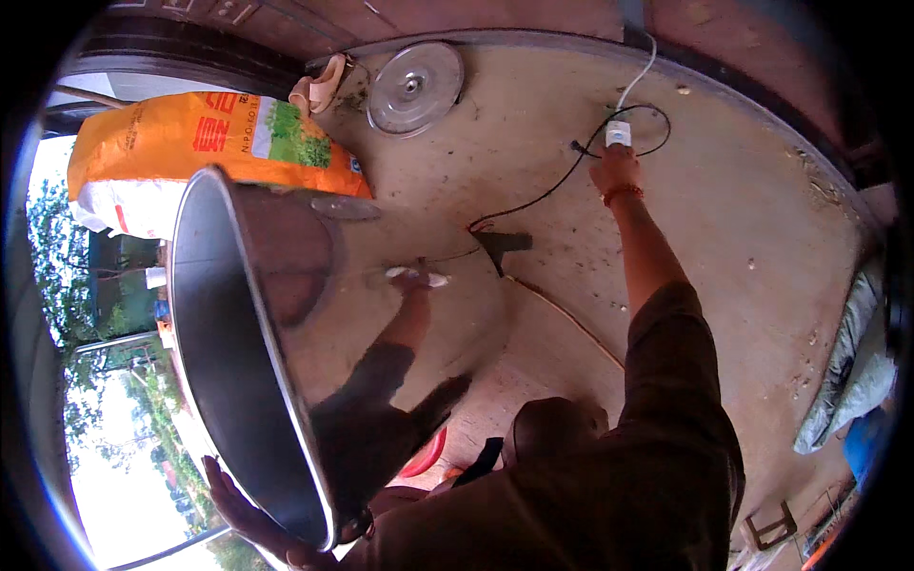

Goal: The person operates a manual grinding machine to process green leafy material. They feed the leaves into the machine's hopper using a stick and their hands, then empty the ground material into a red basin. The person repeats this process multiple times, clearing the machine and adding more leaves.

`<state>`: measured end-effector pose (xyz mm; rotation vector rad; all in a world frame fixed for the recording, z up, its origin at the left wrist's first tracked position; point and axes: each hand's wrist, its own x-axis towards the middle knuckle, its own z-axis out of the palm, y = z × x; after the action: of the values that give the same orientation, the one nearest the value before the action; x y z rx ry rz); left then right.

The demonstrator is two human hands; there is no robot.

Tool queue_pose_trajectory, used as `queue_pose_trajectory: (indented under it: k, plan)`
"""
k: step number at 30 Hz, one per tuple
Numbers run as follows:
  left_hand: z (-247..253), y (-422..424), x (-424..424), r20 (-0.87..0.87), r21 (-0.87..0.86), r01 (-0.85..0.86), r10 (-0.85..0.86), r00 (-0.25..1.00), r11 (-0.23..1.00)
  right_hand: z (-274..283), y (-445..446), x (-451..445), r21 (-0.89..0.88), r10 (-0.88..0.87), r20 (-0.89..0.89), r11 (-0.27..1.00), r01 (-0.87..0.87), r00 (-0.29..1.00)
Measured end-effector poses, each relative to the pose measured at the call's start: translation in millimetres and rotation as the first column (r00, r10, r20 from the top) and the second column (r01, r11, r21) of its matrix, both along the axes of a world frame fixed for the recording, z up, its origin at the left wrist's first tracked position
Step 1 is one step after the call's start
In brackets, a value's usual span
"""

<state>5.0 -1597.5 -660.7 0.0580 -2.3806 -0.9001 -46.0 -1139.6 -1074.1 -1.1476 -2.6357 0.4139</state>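
Note:
A large metal drum with a shiny, mirror-like side leans at the left, its open mouth turned to the left. My left hand supports its lower rim, with the fingers spread along the edge. Out at the upper right, my right hand is closed on a white power socket at the end of a white cable. Beside that hand a black cord lies looped on the floor, its plug just left of the socket. The drum's side reflects my arm.
An orange printed sack lies behind the drum. A round transparent lid rests on the floor near the wall. A thin brown hose or stick crosses the floor. Grey plastic sheeting and a small frame lie at the right.

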Motion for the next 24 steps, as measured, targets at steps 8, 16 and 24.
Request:
queue_pose_trajectory:
  k: [8, 16, 24]
  plan:
    - [3.5, -5.9, 5.7, 0.214, -0.419, -0.020, 0.120, 0.970, 0.908, -29.5, 5.6, -43.9, 0.033, -0.070, 0.203, 0.997, 0.064, 0.977]
    - [-44.9, -3.3, -42.0, 0.542, -0.622, 0.204, 0.228, 0.809, 0.756, -53.3, 13.7, -45.4, 0.168, 0.033, 0.220, 0.983, -0.071, 0.975]
    - [-277.0, 7.1, -163.4, 0.785, -0.620, 0.607, 0.389, 0.482, 0.497, -18.4, 63.8, 7.4, 0.136, 0.193, 0.231, 0.964, -0.228, 0.954]
